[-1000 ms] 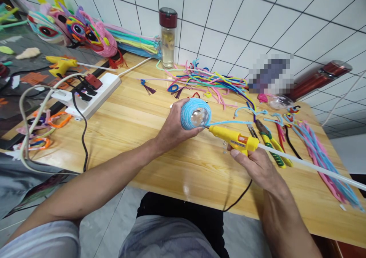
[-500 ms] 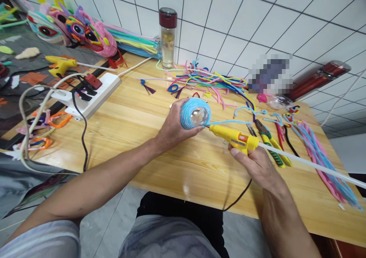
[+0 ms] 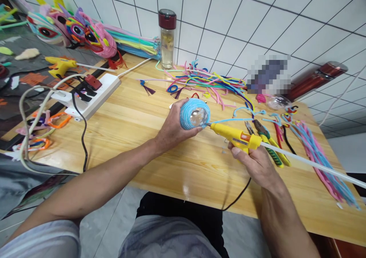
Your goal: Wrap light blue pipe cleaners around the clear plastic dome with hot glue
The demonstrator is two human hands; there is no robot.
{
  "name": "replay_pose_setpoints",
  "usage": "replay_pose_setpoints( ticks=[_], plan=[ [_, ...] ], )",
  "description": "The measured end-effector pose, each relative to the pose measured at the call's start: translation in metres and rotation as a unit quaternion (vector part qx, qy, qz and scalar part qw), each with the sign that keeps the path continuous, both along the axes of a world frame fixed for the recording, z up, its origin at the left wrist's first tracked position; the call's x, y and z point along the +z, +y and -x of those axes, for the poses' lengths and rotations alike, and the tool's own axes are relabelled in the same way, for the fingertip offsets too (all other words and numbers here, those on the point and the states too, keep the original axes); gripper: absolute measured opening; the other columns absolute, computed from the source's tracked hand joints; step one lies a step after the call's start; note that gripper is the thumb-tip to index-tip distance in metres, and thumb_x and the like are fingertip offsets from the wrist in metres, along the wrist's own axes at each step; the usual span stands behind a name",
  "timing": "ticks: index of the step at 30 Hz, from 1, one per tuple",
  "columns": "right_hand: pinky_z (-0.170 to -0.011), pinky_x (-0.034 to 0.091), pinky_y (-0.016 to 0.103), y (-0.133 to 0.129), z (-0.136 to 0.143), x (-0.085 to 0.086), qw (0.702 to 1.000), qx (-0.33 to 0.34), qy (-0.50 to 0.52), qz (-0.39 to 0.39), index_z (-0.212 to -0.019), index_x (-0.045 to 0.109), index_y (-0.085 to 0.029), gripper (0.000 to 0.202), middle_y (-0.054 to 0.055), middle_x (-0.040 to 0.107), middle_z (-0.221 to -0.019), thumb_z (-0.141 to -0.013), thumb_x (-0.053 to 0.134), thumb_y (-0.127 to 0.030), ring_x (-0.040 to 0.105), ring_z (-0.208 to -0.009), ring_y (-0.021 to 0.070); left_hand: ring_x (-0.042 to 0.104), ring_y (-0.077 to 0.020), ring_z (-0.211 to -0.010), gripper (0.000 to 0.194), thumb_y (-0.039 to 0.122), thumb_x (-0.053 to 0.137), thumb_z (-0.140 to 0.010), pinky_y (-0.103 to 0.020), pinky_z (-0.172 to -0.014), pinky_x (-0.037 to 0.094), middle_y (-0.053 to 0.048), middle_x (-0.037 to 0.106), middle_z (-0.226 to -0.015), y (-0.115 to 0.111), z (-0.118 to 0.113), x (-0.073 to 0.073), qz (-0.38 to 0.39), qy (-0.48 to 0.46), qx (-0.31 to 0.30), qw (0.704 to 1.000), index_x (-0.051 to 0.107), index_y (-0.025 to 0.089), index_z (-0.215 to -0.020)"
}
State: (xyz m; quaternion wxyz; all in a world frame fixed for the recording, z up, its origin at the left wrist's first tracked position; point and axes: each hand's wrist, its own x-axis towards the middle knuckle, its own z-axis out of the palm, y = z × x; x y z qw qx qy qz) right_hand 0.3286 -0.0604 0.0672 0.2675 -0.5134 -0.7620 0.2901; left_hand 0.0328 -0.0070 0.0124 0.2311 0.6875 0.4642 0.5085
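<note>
My left hand (image 3: 175, 124) is closed around a clear plastic ball (image 3: 199, 116) wound with light blue pipe cleaner (image 3: 187, 113). The unwrapped clear patch faces up and to the right. A loose end of the blue pipe cleaner (image 3: 233, 120) stretches from the ball's right side. Wrapped round the handle of a yellow hot glue gun (image 3: 228, 133), my right hand (image 3: 254, 162) holds its nozzle at the lower right edge of the ball, close to where the loose end leaves it. A long white glue stick (image 3: 303, 159) sticks out of the gun's back.
Green-yellow pliers (image 3: 268, 141) lie right of the gun. Pink and blue pipe cleaners (image 3: 323, 158) are at the right, mixed ones (image 3: 208, 78) behind. A glass bottle (image 3: 167, 40) stands by the wall. At left are a power strip (image 3: 94, 97) and a second glue gun (image 3: 60, 65).
The glue gun has shifted very slightly to the right, its nozzle still at the ball's edge. My left hand and the ball have hardly moved.
</note>
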Motion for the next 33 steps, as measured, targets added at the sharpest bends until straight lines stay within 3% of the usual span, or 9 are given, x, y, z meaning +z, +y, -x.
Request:
replay_pose_setpoints(
  ticks=[6, 9, 13, 18, 23, 25, 28, 33],
  plan=[
    [-0.074, 0.056, 0.044, 0.001, -0.002, -0.007, 0.986, 0.011, 0.164, -0.025, -0.109, 0.074, -0.024, 0.031, 0.005, 0.071, -0.088, -0.102, 0.063, -0.053, 0.065, -0.073, 0.0239, 0.060, -0.0328, -0.140, 0.095, 0.051, 0.092, -0.074, -0.051, -0.123, 0.049, -0.015, 0.057, -0.151, 0.002, 0.001, -0.001, 0.045, -0.050, 0.016, 0.998, 0.041, 0.024, -0.149],
    [-0.073, 0.055, 0.045, 0.000, -0.002, -0.009, 0.984, -0.001, 0.171, -0.043, -0.110, 0.070, -0.025, 0.032, 0.005, 0.067, -0.086, -0.101, 0.064, -0.056, 0.061, -0.071, 0.0237, 0.062, -0.0317, -0.137, 0.094, 0.054, 0.092, -0.074, -0.050, -0.121, 0.050, -0.014, 0.058, -0.150, 0.008, 0.004, -0.002, 0.057, -0.098, 0.039, 0.993, 0.042, 0.024, -0.148],
    [-0.073, 0.054, 0.040, -0.003, 0.003, -0.006, 0.996, -0.017, 0.062, -0.063, -0.121, 0.065, -0.026, 0.033, 0.003, 0.068, -0.094, -0.102, 0.063, -0.053, 0.063, -0.077, 0.0227, 0.066, -0.0284, -0.132, 0.088, 0.054, 0.089, -0.077, -0.047, -0.117, 0.053, -0.012, 0.059, -0.145, 0.021, 0.012, -0.004, 0.040, -0.172, 0.093, 0.980, 0.041, 0.024, -0.144],
    [-0.101, 0.056, 0.051, 0.008, 0.025, -0.016, 0.983, 0.052, -0.119, -0.127, -0.148, 0.052, -0.021, 0.044, 0.016, 0.071, -0.130, -0.107, 0.047, -0.037, 0.068, -0.115, 0.0329, 0.066, -0.0277, -0.129, 0.084, 0.055, 0.089, -0.075, -0.046, -0.116, 0.054, -0.012, 0.060, -0.141, 0.032, 0.019, -0.003, 0.015, -0.224, 0.140, 0.964, 0.043, 0.023, -0.138],
    [-0.101, 0.054, 0.058, 0.028, 0.042, -0.035, 0.959, -0.002, -0.269, -0.089, -0.143, 0.058, -0.011, 0.047, 0.024, 0.073, -0.120, -0.099, 0.052, -0.027, 0.068, -0.112, 0.0396, 0.065, -0.0276, -0.132, 0.085, 0.058, 0.086, -0.078, -0.047, -0.117, 0.053, -0.013, 0.059, -0.145, 0.024, 0.012, 0.002, 0.002, -0.211, 0.096, 0.973, 0.042, 0.023, -0.142],
    [-0.103, 0.054, 0.059, 0.030, 0.045, -0.032, 0.967, 0.003, -0.237, -0.093, -0.138, 0.062, -0.014, 0.044, 0.022, 0.073, -0.120, -0.097, 0.059, -0.031, 0.067, -0.115, 0.0394, 0.065, -0.0278, -0.134, 0.087, 0.058, 0.086, -0.078, -0.047, -0.118, 0.052, -0.013, 0.058, -0.147, 0.017, 0.006, 0.004, 0.009, -0.206, 0.065, 0.976, 0.041, 0.025, -0.145],
    [-0.105, 0.054, 0.054, 0.027, 0.049, -0.016, 0.988, -0.018, -0.077, -0.133, -0.130, 0.067, -0.023, 0.036, 0.015, 0.073, -0.126, -0.098, 0.065, -0.041, 0.066, -0.121, 0.0343, 0.066, -0.0287, -0.134, 0.089, 0.056, 0.088, -0.077, -0.049, -0.117, 0.054, -0.014, 0.058, -0.149, 0.006, -0.002, 0.005, 0.035, -0.227, 0.012, 0.973, 0.040, 0.026, -0.146],
    [-0.106, 0.055, 0.047, 0.028, 0.070, 0.002, 0.976, -0.083, 0.178, -0.094, -0.125, 0.064, -0.027, 0.042, 0.011, 0.069, -0.136, -0.092, 0.073, -0.051, 0.065, -0.129, 0.0298, 0.069, -0.0289, -0.129, 0.088, 0.053, 0.092, -0.073, -0.050, -0.114, 0.057, -0.013, 0.062, -0.144, -0.007, -0.012, 0.007, 0.080, -0.257, -0.064, 0.961, 0.044, 0.026, -0.142]
  ],
)
